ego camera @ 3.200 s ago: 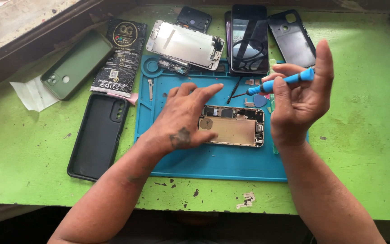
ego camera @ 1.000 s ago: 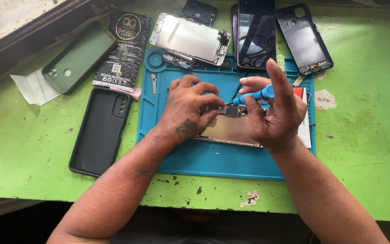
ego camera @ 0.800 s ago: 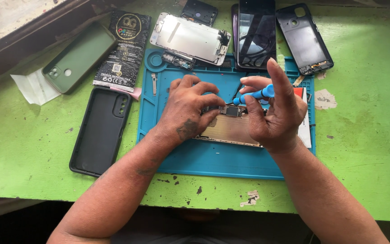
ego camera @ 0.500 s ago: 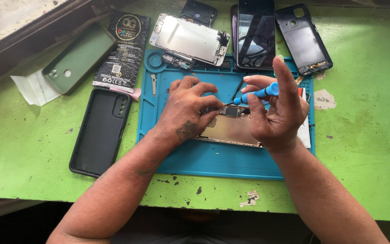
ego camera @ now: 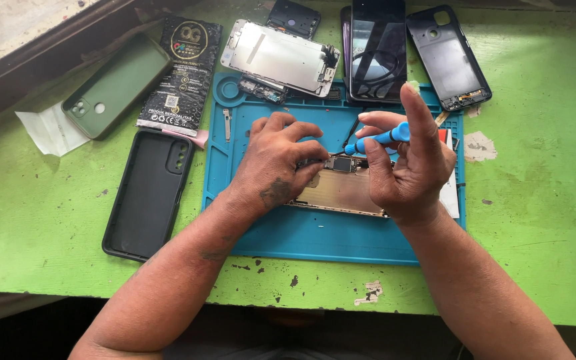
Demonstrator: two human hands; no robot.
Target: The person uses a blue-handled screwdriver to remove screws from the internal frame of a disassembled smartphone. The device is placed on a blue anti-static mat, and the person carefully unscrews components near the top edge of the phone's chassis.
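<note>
An opened phone body [ego camera: 340, 191] with a gold-coloured inner plate lies on a blue work mat [ego camera: 315, 233]. My left hand [ego camera: 275, 160] rests on the phone's left part, fingers curled and pressing its upper edge. My right hand [ego camera: 411, 163] holds a small blue screwdriver [ego camera: 378, 140], its tip angled down-left onto the phone's top end near the camera module. The right index finger sticks straight up. The phone's right part is hidden under my right hand.
On the green table: a black phone case [ego camera: 148, 193] left of the mat, a green case [ego camera: 116, 85], a black packet [ego camera: 183, 73], a removed screen assembly [ego camera: 278, 57], a dark phone [ego camera: 377, 48] and a black back frame [ego camera: 448, 57] behind the mat.
Since 3.2 s ago my right hand came down and left, bringing the screwdriver tip onto the phone. In the last second both hands have hardly moved.
</note>
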